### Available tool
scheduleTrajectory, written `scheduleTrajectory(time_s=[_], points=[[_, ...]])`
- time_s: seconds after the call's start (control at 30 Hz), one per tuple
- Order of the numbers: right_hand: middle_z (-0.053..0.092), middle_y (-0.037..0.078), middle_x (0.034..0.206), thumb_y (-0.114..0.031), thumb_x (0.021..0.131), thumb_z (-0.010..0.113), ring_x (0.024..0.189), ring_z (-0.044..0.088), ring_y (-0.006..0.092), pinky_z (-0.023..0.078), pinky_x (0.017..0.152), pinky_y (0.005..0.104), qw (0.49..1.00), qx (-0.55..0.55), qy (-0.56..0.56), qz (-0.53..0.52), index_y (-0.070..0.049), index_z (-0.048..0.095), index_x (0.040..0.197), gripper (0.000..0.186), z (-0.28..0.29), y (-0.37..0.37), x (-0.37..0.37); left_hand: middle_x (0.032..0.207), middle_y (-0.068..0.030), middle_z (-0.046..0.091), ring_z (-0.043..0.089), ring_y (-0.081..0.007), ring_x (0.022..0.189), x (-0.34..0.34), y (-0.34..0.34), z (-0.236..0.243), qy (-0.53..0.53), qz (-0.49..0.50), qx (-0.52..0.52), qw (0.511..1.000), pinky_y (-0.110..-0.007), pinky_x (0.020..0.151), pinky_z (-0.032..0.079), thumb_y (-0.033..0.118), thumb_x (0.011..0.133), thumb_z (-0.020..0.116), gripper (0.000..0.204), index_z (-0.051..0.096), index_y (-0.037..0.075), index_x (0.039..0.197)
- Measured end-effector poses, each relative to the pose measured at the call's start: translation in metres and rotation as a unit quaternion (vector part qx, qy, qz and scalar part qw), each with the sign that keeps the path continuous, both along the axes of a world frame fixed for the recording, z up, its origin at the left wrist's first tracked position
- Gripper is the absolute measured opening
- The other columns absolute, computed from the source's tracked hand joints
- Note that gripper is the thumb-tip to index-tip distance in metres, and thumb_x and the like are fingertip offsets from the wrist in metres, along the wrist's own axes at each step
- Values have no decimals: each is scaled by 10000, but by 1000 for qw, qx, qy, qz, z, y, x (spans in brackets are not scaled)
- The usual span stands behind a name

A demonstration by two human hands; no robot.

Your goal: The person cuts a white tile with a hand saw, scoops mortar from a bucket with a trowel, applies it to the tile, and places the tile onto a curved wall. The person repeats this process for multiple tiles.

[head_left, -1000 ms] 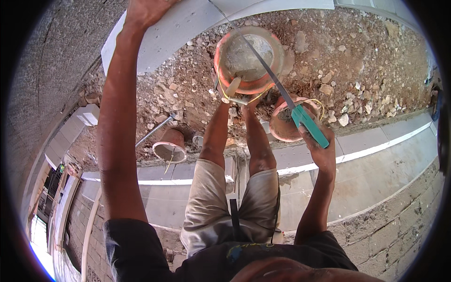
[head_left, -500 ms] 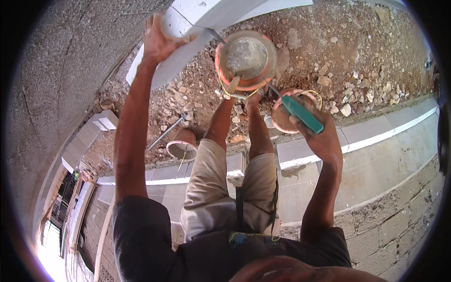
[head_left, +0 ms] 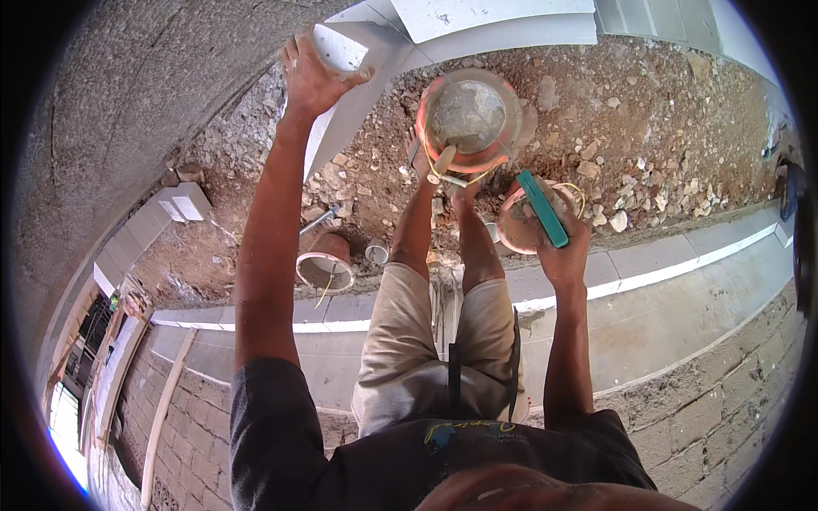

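Observation:
At the upper left, my left hand (head_left: 317, 83) grips the end of a white building block (head_left: 342, 48), fingers on one edge and thumb across the other. My right hand (head_left: 566, 254) is closed round the green handle of a hand saw (head_left: 544, 209). Its thin blade is seen nearly edge-on, running up and left over a round orange bucket (head_left: 426, 111) toward the block; much of it is hard to make out. Grey mortar fills that bucket, and a wooden tool handle (head_left: 444, 160) sticks out at its near side.
A second bucket (head_left: 516, 234) stands under my right hand. A third bucket (head_left: 327, 259) lies tipped beside a small cup (head_left: 377, 253) and a metal tool (head_left: 319, 221). Rubble covers the ground. A low block wall (head_left: 648, 260) runs across behind my feet.
My right hand has moved the green saw handle a little closer to the block. My left hand keeps its grip on the block. The whole view has shifted slightly.

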State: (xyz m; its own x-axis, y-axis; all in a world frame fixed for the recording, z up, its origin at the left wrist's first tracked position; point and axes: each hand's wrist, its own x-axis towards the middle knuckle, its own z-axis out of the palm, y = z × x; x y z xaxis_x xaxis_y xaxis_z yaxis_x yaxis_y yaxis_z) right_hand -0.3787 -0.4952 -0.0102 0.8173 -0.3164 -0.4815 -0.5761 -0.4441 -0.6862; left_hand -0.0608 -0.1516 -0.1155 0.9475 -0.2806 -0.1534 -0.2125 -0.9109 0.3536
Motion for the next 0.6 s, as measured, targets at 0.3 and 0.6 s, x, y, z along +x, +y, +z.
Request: scheduleTrajectory(time_s=[0.3, 0.6], points=[[713, 202, 854, -132, 824, 763, 788, 715, 385, 556, 713, 454, 993, -34, -48, 98, -90, 739, 1194, 374, -4, 16, 64, 1294, -209, 531, 476, -421, 1304, -29, -6, 0, -34, 35, -41, 998, -563, 1138, 356, 559, 545, 933, 1111, 408, 23, 1366], [728, 233, 927, -167, 867, 720, 875, 728, 421, 566, 749, 442, 993, -44, 17, 108, -109, 725, 1218, 355, -17, 29, 119, 1287, -214, 535, 511, -415, 1266, -35, 21, -13, -60, 30, -86, 994, -570, 1101, 367, 605, 518, 921, 1123, 464, 2, 1348]])
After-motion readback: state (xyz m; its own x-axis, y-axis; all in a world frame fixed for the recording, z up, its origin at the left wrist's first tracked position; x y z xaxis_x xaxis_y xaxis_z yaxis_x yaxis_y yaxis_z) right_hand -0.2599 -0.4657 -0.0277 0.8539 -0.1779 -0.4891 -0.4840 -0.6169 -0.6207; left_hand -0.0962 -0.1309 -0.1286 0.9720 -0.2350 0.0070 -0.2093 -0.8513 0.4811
